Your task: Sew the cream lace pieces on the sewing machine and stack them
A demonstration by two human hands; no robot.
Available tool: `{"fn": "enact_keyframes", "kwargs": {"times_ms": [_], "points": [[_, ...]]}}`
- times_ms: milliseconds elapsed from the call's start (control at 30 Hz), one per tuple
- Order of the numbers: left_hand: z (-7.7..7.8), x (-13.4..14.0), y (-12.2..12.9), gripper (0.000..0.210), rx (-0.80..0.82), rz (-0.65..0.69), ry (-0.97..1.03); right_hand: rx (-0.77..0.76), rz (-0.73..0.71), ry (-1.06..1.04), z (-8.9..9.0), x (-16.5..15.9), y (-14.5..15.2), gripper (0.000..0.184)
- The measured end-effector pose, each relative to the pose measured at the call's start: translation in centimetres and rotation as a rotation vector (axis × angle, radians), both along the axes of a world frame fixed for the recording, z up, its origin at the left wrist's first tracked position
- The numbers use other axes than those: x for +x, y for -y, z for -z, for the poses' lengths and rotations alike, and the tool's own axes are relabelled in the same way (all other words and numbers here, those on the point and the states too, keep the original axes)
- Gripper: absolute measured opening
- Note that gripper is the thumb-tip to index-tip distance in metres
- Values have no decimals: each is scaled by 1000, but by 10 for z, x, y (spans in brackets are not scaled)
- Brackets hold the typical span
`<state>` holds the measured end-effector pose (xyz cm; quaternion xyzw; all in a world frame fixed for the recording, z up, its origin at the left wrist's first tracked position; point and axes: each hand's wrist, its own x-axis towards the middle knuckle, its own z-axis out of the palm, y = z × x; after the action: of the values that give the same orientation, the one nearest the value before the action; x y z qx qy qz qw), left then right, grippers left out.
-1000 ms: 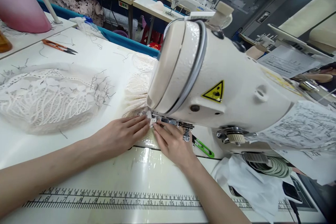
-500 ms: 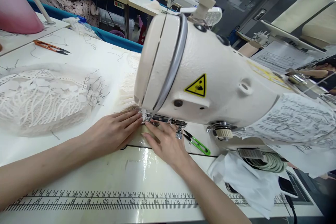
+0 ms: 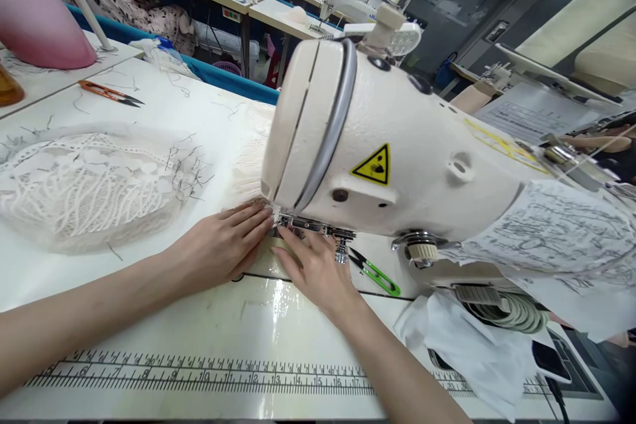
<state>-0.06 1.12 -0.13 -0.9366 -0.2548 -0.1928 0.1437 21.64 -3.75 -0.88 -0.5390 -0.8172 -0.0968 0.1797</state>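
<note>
Under the head of a white sewing machine (image 3: 318, 126), both my hands lie close to the presser foot. My left hand (image 3: 231, 238) rests flat, fingers stretched out, on the near edge of a pale gathered fabric (image 3: 248, 162). Beside the foot, my right hand (image 3: 315, 271) has its thumb and fingers apart, with some fingertips hidden behind the metal parts under the head. The stitching point itself is mostly covered by the hands and the machine. Green thread snips (image 3: 375, 273) lie just right of my right hand.
White lace (image 3: 94, 185) with loose dark threads lies at the left, orange snips (image 3: 110, 93) behind it. A printed ruler (image 3: 199, 374) runs along the front edge. White cloth (image 3: 467, 344) and a phone (image 3: 550, 359) lie at right. Another person sits at the far left.
The view has shifted slightly, so most things appear a little further right and lower. My hands keep nearly the same place at the presser foot.
</note>
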Motion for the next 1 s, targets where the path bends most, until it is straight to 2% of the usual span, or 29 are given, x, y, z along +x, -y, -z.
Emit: {"fn": "enact_keyframes", "kwargs": {"times_ms": [200,333,433,500,600,700,767,933,1000], "points": [[-1,0,1,42,-19,-39,8,118,29,-137,10,13,-9,27],[-5,2,7,40,37,-116,-32,72,16,-162,5,15,-13,25],[-15,0,10,33,42,-157,-49,33,29,-179,-1,15,-14,26],[-26,-8,10,30,-10,-201,-33,16,22,-212,-3,15,-14,27],[-49,-34,9,34,-94,-397,-11,7,4,-246,-3,18,-15,28],[-63,-68,10,41,-128,-755,-16,2,1,-241,1,21,-16,23],[-61,-88,12,46,-169,-877,-13,-13,-1,-233,3,23,-16,20],[-41,-114,15,51,-187,-777,191,1,-23,-301,1,20,-19,24],[-41,-120,14,46,-223,-844,295,-3,-26,-321,0,19,-20,25]]}}
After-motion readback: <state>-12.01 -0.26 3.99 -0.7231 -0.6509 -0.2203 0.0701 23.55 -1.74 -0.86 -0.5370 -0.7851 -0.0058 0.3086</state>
